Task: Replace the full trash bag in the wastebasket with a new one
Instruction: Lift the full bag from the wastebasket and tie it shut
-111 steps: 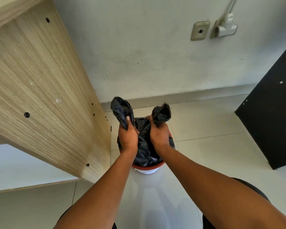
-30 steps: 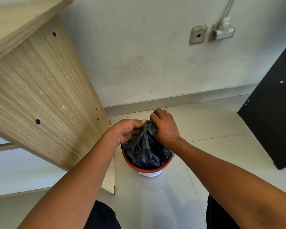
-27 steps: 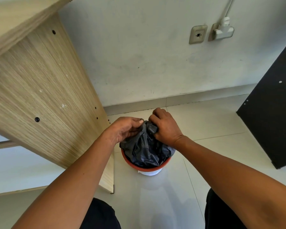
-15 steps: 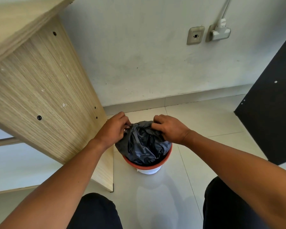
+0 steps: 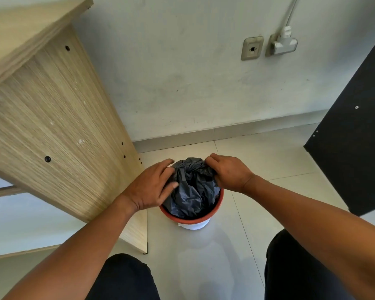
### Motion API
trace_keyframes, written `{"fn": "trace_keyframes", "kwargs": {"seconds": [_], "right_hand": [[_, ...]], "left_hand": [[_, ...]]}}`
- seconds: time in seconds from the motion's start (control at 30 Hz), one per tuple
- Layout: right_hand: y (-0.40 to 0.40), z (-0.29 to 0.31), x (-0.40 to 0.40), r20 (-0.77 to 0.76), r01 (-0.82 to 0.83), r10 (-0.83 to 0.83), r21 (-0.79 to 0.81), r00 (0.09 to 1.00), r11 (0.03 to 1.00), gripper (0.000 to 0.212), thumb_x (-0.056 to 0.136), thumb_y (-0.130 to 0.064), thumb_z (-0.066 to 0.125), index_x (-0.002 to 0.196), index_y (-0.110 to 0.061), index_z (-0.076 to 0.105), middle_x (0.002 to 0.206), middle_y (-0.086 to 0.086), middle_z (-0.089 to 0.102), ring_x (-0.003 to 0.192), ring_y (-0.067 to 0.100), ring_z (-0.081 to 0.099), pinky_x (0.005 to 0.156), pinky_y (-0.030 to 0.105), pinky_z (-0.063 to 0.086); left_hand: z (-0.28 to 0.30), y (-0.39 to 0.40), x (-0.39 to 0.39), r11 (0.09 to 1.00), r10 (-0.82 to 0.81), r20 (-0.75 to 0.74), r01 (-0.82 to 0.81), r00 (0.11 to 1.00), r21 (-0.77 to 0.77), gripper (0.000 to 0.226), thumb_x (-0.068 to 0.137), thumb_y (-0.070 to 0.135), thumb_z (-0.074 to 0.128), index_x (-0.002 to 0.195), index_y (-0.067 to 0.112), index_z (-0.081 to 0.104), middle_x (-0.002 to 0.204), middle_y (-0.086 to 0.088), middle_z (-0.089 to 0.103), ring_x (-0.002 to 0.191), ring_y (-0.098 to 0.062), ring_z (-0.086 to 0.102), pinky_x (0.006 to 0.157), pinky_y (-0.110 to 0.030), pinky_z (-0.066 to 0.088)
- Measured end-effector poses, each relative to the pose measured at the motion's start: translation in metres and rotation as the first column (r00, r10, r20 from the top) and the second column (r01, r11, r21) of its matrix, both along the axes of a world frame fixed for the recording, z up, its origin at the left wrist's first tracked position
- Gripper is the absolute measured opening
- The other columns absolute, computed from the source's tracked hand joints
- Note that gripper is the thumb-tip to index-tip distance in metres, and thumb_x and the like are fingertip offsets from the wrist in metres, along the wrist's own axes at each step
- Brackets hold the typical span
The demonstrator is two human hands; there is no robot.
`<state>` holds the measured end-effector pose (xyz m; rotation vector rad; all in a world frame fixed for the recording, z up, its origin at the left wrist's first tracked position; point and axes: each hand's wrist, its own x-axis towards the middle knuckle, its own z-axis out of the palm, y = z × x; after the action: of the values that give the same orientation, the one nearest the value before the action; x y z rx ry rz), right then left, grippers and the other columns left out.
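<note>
A full black trash bag (image 5: 191, 191) sits in a small white wastebasket with an orange-red rim (image 5: 191, 218) on the tiled floor by the wall. The bag's top is gathered into a knot. My left hand (image 5: 148, 189) lies against the bag's left side with fingers mostly straight, thumb on the plastic. My right hand (image 5: 228, 172) grips the bag's upper right edge next to the knot, fingers curled into the plastic. No new bag is in view.
A light wooden desk side panel (image 5: 59, 126) stands close on the left of the wastebasket. A black panel (image 5: 355, 137) leans at the right. The wall behind carries a socket and a plug (image 5: 284, 43). My knees are at the bottom edge.
The two bag ends held up earlier are now tied into a knot on top. My hands have moved apart to the bag's left and right sides, and my left fingers have straightened.
</note>
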<state>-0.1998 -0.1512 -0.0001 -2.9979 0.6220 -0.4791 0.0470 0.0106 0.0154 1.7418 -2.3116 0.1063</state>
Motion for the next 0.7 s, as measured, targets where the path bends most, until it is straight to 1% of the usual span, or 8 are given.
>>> {"fn": "trace_keyframes", "kwargs": {"seconds": [0.1, 0.23, 0.3, 0.37, 0.43, 0.57, 0.63, 0.7], "right_hand": [[0.011, 0.003, 0.009, 0.104, 0.065, -0.079, 0.131, 0.991, 0.989, 0.034, 0.090, -0.026, 0.056, 0.122, -0.015, 0.049, 0.096, 0.005, 0.066, 0.068, 0.027, 0.060, 0.053, 0.035, 0.051], [0.026, 0.004, 0.025, 0.299, 0.184, -0.344, 0.454, 0.890, 0.872, 0.028, 0.097, -0.021, 0.052, 0.122, -0.020, 0.039, 0.087, 0.003, 0.068, 0.065, 0.028, 0.062, 0.056, 0.038, 0.052], [0.032, 0.002, 0.031, 0.291, 0.190, -0.385, 0.526, 0.876, 0.829, 0.023, 0.099, -0.023, 0.052, 0.121, -0.022, 0.044, 0.099, 0.002, 0.070, 0.079, 0.025, 0.066, 0.068, 0.038, 0.056], [0.038, -0.005, 0.033, 0.233, 0.159, -0.297, 0.474, 0.926, 0.866, 0.033, 0.097, -0.024, 0.054, 0.129, -0.020, 0.049, 0.120, 0.003, 0.064, 0.100, 0.024, 0.064, 0.082, 0.038, 0.057], [0.040, -0.014, 0.031, 0.148, 0.103, -0.167, 0.369, 0.975, 0.924, 0.058, 0.089, -0.032, 0.061, 0.142, -0.018, 0.044, 0.134, 0.004, 0.053, 0.115, 0.024, 0.055, 0.094, 0.040, 0.054], [0.034, -0.031, 0.028, -0.130, 0.113, -0.102, 0.080, 0.986, 0.990, 0.112, 0.069, -0.063, 0.070, 0.157, -0.011, 0.022, 0.155, 0.012, 0.030, 0.137, 0.031, 0.033, 0.117, 0.045, 0.031], [0.031, -0.037, 0.030, -0.201, 0.126, -0.118, 0.026, 0.972, 0.992, 0.123, 0.066, -0.067, 0.072, 0.159, -0.011, 0.014, 0.163, 0.014, 0.018, 0.145, 0.032, 0.021, 0.121, 0.047, 0.021], [0.030, -0.041, 0.035, -0.246, 0.129, -0.112, 0.054, 0.963, 0.990, 0.121, 0.072, -0.060, 0.074, 0.160, -0.010, 0.007, 0.164, 0.015, 0.017, 0.148, 0.032, 0.020, 0.123, 0.046, 0.017]], "left_hand": [[-0.007, -0.003, -0.007, 0.997, -0.064, 0.030, 0.063, 0.997, 0.042, 0.064, 0.100, 0.047, 0.058, 0.149, 0.008, 0.045, 0.152, -0.019, 0.041, 0.122, -0.032, 0.055, 0.097, -0.040, 0.054], [-0.021, -0.015, -0.009, 0.997, -0.070, 0.158, 0.064, 0.985, 0.038, 0.060, 0.091, 0.020, 0.071, 0.146, 0.012, 0.048, 0.146, -0.022, 0.045, 0.111, -0.038, 0.060, 0.080, -0.047, 0.058], [-0.023, -0.016, -0.014, 0.998, -0.054, 0.207, 0.045, 0.977, 0.050, 0.064, 0.086, 0.016, 0.074, 0.145, 0.010, 0.051, 0.148, -0.019, 0.046, 0.114, -0.036, 0.057, 0.080, -0.046, 0.057], [-0.026, -0.015, -0.017, 0.999, -0.044, 0.246, 0.035, 0.968, 0.040, 0.070, 0.082, 0.017, 0.077, 0.146, 0.009, 0.050, 0.149, -0.016, 0.047, 0.119, -0.034, 0.056, 0.086, -0.044, 0.056], [-0.029, -0.013, -0.018, 0.998, -0.055, 0.262, 0.047, 0.963, 0.036, 0.073, 0.081, 0.018, 0.078, 0.147, 0.007, 0.048, 0.148, -0.014, 0.048, 0.122, -0.034, 0.055, 0.091, -0.045, 0.055], [-0.040, -0.009, -0.015, 0.997, -0.076, 0.263, 0.073, 0.962, 0.018, 0.070, 0.083, 0.009, 0.075, 0.147, 0.004, 0.048, 0.149, -0.017, 0.049, 0.128, -0.037, 0.054, 0.099, -0.048, 0.053], [-0.044, -0.007, -0.014, 0.997, -0.078, 0.255, 0.081, 0.964, 0.001, 0.071, 0.081, 0.003, 0.074, 0.148, 0.003, 0.048, 0.149, -0.017, 0.050, 0.130, -0.036, 0.053, 0.103, -0.046, 0.052], [-0.047, -0.007, -0.013, 0.996, -0.083, 0.239, 0.088, 0.967, -0.012, 0.071, 0.082, -0.001, 0.070, 0.149, 0.003, 0.047, 0.150, -0.017, 0.049, 0.132, -0.035, 0.052, 0.104, -0.045, 0.052]]}}
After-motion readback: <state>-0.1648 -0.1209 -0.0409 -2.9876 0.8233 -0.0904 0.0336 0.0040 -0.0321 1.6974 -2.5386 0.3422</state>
